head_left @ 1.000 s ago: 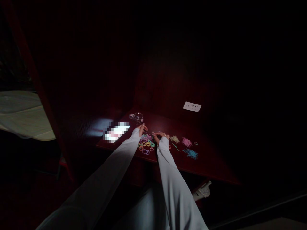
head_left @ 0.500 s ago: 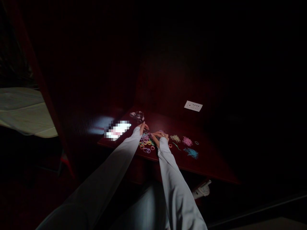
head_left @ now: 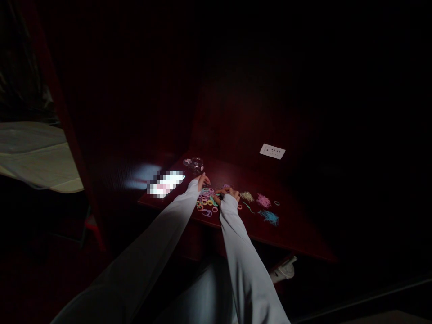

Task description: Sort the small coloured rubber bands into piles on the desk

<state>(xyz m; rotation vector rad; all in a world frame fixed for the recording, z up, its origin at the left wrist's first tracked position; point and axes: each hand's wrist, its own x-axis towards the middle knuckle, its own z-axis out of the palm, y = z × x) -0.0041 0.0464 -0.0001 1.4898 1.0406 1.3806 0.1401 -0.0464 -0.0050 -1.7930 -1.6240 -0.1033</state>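
My left hand (head_left: pixel 203 180) rests at the far left edge of a heap of pastel hair ties (head_left: pixel 206 202) in purple, yellow, orange and green. Its fingers look slightly curled and apart, with nothing visible in them. On the right side of the heap, my right hand (head_left: pixel 230 193) is low over the tabletop with its fingers spread. A few purple ties (head_left: pixel 227 186) show just beyond its fingers. To its right are small piles of cream bands (head_left: pixel 247 196), pink bands (head_left: pixel 263 200) and teal bands (head_left: pixel 270 218).
A bright, pixelated screen (head_left: pixel 167 183) lies on the dark red table (head_left: pixel 293 234), left of my hands. Clear round containers (head_left: pixel 195 164) stand behind my left hand. A white socket plate (head_left: pixel 272 151) is on the back panel. One green strand (head_left: pixel 249 207) lies near the piles.
My right hand has shifted slightly, and its fingers, earlier pointing left toward my left hand, are now more spread and lower over the table. My left hand has barely moved.
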